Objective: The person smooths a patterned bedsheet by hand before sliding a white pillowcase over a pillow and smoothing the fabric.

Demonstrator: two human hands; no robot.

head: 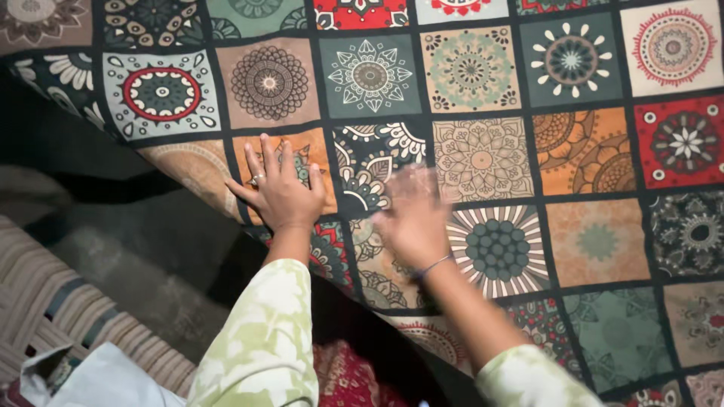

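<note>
Left hand (283,192): flat, fingers spread, palm down on the bedsheet (483,158), gripping nothing; a ring (257,179) shows on one finger. Right hand (413,218): just beside it on the same sheet, motion-blurred; it appears open and flat, though the blur leaves this uncertain. A bracelet (431,265) sits at its wrist. Sheet beyond and right of the hands lies flat. Below the left hand its edge (226,203) curls over, dark underside showing. Judgement: spreading largely done; near corner remains unsmoothed. A striped cloth (53,301) lies well left.
</note>
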